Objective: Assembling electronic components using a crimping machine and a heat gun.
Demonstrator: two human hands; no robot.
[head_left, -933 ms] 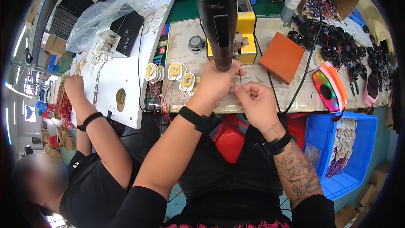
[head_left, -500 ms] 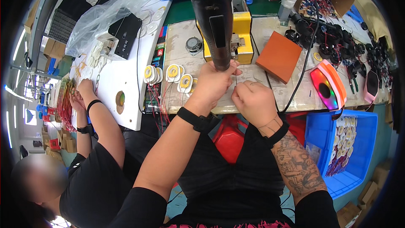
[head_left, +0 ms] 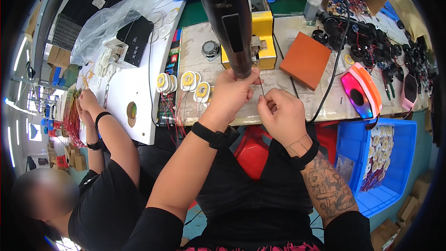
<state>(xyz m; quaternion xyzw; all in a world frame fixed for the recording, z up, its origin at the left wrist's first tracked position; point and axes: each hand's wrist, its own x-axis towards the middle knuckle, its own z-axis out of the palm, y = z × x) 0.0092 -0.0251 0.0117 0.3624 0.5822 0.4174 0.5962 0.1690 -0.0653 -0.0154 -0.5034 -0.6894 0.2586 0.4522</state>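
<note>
Your left hand [head_left: 232,95] wraps around the black heat gun [head_left: 228,18] at centre frame, its body pointing to the top edge. Your right hand [head_left: 278,114] pinches a thin wire [head_left: 261,88] just beside it, above the table edge [head_left: 251,118]. The orange block [head_left: 305,59] sits near, right.

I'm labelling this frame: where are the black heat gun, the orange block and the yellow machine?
black heat gun [head_left: 231,23], head view, barrel.
orange block [head_left: 305,60], head view, top face.
yellow machine [head_left: 264,22], head view, right side.
</note>
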